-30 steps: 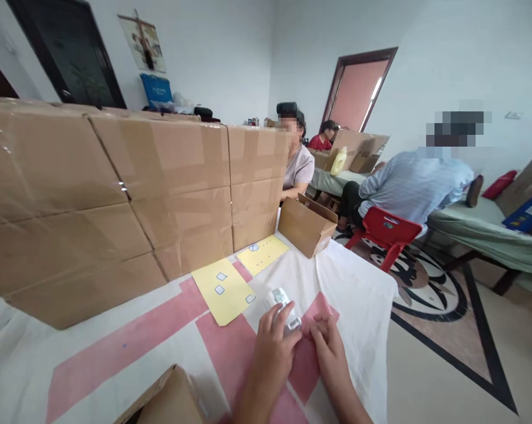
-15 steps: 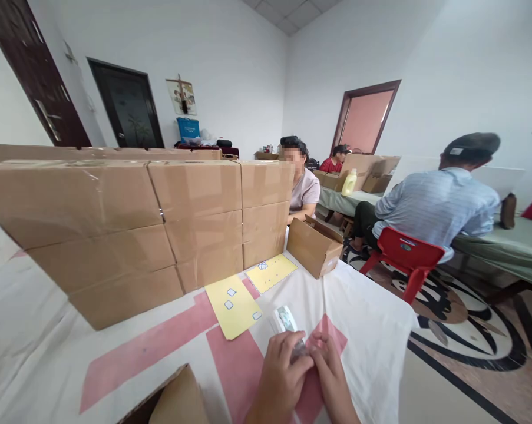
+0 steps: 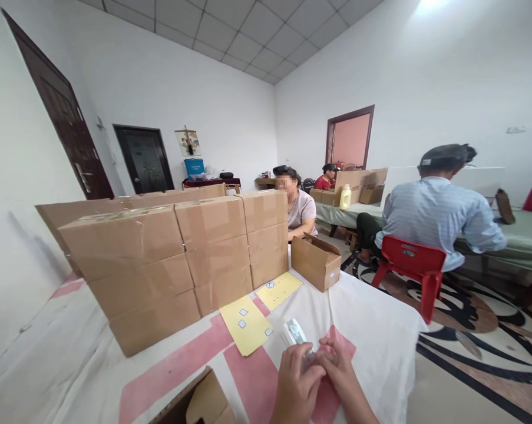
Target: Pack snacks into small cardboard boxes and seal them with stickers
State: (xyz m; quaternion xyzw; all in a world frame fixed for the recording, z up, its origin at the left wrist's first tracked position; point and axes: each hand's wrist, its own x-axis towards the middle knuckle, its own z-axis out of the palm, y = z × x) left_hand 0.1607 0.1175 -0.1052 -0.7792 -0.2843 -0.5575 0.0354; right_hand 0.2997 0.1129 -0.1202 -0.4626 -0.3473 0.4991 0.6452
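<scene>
At the bottom of the view my left hand [image 3: 297, 386] is curled over a small white device [image 3: 294, 334] lying on the white and pink tablecloth [image 3: 372, 330]. My right hand [image 3: 339, 368] meets it from the right, fingers pinched together at the device's near end. What the fingertips grip is hidden. Two yellow sheets [image 3: 247, 323] with small white squares on them lie just beyond the hands.
A wall of stacked cardboard boxes [image 3: 168, 259] runs across the table's far side. An open small box [image 3: 316, 261] stands at the back right, another box corner [image 3: 199, 400] near left. Several people sit at green-covered tables, one on a red chair [image 3: 410, 265].
The camera has tilted upward, so more ceiling and room show and the hands sit lower in view. Both hands have closed together over the white device.
</scene>
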